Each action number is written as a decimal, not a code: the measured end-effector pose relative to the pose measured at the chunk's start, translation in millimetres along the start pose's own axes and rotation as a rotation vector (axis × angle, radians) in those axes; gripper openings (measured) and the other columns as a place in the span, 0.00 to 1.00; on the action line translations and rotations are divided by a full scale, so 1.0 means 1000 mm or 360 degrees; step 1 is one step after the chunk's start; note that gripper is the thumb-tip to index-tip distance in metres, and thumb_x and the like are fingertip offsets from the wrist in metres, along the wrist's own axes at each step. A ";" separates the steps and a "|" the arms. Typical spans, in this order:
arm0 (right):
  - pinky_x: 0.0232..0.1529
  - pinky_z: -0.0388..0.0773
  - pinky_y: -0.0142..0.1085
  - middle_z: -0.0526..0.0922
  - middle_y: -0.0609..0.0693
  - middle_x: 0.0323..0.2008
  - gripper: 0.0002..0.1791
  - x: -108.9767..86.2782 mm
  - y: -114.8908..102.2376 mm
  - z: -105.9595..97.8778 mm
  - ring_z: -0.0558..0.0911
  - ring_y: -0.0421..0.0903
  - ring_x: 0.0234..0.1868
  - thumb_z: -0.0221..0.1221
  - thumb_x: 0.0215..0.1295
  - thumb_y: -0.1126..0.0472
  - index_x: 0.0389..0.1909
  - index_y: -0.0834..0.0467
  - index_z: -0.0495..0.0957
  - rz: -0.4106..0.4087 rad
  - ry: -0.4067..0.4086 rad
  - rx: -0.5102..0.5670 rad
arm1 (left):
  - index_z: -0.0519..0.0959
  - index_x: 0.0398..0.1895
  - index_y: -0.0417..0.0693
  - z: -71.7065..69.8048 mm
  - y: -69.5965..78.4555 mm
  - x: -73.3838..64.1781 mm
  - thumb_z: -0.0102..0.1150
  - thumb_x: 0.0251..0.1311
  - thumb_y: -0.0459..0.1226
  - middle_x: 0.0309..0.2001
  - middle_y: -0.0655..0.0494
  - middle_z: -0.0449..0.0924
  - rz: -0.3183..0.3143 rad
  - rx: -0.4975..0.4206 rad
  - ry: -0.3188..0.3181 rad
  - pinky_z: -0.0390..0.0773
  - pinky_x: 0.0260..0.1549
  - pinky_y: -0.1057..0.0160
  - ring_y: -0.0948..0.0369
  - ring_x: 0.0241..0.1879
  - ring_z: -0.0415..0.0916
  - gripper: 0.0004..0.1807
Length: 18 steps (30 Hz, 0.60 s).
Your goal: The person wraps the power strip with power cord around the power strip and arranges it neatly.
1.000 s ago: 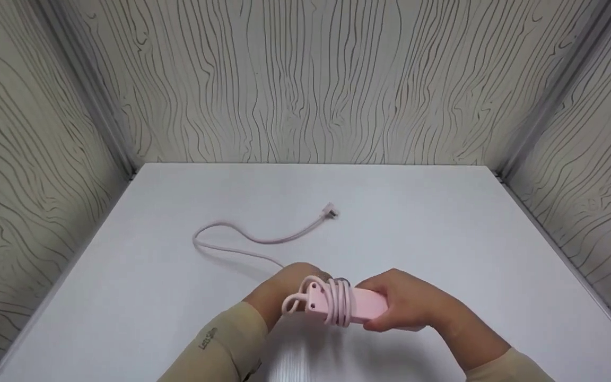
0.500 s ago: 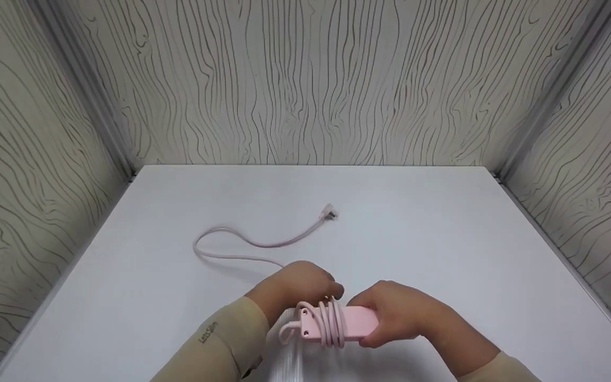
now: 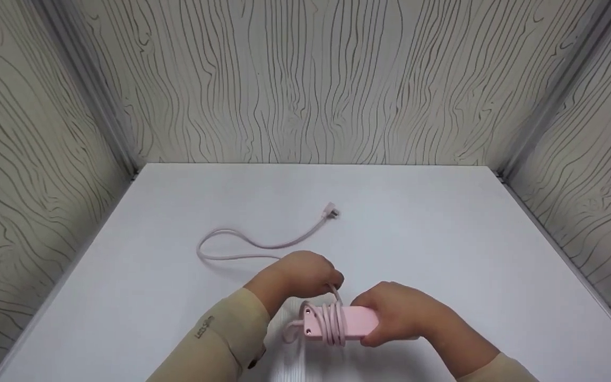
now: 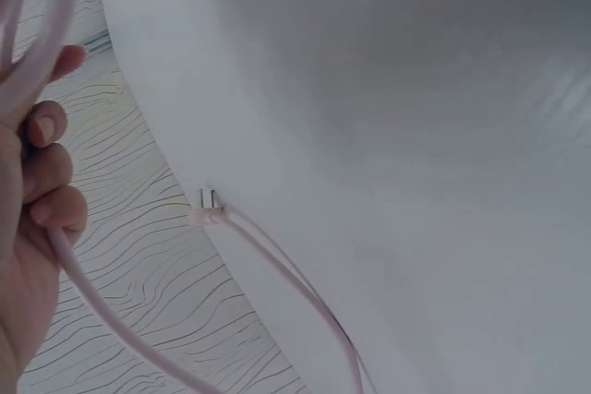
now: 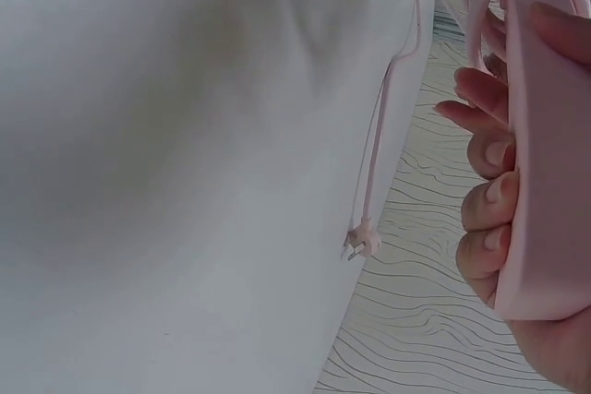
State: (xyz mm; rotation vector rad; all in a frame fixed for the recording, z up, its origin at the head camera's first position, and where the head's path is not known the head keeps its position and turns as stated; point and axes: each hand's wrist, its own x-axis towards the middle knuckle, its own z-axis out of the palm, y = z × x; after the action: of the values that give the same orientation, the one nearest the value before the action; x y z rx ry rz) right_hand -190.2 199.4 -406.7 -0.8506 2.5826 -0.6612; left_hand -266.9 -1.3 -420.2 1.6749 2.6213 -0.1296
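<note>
A pink power strip (image 3: 361, 321) is gripped at its right end by my right hand (image 3: 403, 313); in the right wrist view the fingers (image 5: 485, 205) curl round its long side. Several turns of its pale pink cord (image 3: 332, 324) wrap the left part of the strip. My left hand (image 3: 305, 273), just beyond the strip, grips the cord, and a short stretch runs from its fingers down to the turns. In the left wrist view the cord leaves below the curled fingers (image 4: 55, 177). The loose end snakes over the table to a plug (image 3: 330, 211) with metal prongs.
The white table (image 3: 443, 212) extends to a back wall (image 3: 305, 79) with a wood-grain pattern. Similar panels stand at left (image 3: 29, 159) and right (image 3: 597, 159). The loose cord makes a bend (image 3: 199, 248) left of the hands.
The power strip and right hand have come slightly nearer the body. My left hand has moved from behind the strip to beyond it, drawing the cord up. The cord on the table shifted slightly.
</note>
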 end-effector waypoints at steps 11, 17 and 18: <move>0.18 0.65 0.32 0.73 0.33 0.16 0.10 0.005 0.002 0.004 0.68 0.34 0.18 0.67 0.35 0.51 0.22 0.43 0.77 0.0126 0.0119 -0.0158 | 0.78 0.26 0.58 -0.022 0.024 0.005 0.58 0.55 0.37 0.21 0.63 0.75 -0.0373 0.0071 -0.0045 0.69 0.20 0.64 0.64 0.21 0.67 0.04; 0.21 0.65 0.34 0.72 0.35 0.18 0.13 0.006 0.004 0.004 0.69 0.37 0.20 0.68 0.36 0.48 0.25 0.46 0.78 0.0270 0.0148 -0.0189 | 0.78 0.30 0.56 -0.023 0.032 0.007 0.58 0.53 0.35 0.24 0.61 0.76 -0.0516 0.0066 0.0014 0.72 0.22 0.64 0.63 0.23 0.71 0.04; 0.21 0.65 0.35 0.72 0.35 0.17 0.13 0.006 0.004 0.004 0.69 0.37 0.20 0.68 0.36 0.48 0.25 0.46 0.78 0.0289 0.0156 -0.0200 | 0.78 0.31 0.55 -0.023 0.033 0.007 0.58 0.52 0.36 0.24 0.61 0.76 -0.0541 0.0049 0.0026 0.72 0.22 0.63 0.63 0.24 0.71 0.04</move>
State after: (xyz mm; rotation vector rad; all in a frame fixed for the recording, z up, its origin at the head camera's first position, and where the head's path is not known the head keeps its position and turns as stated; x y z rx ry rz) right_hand -195.0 196.8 -413.4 -0.6239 2.7725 -0.5039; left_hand -239.4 21.0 -399.9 1.2262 2.9054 -0.1637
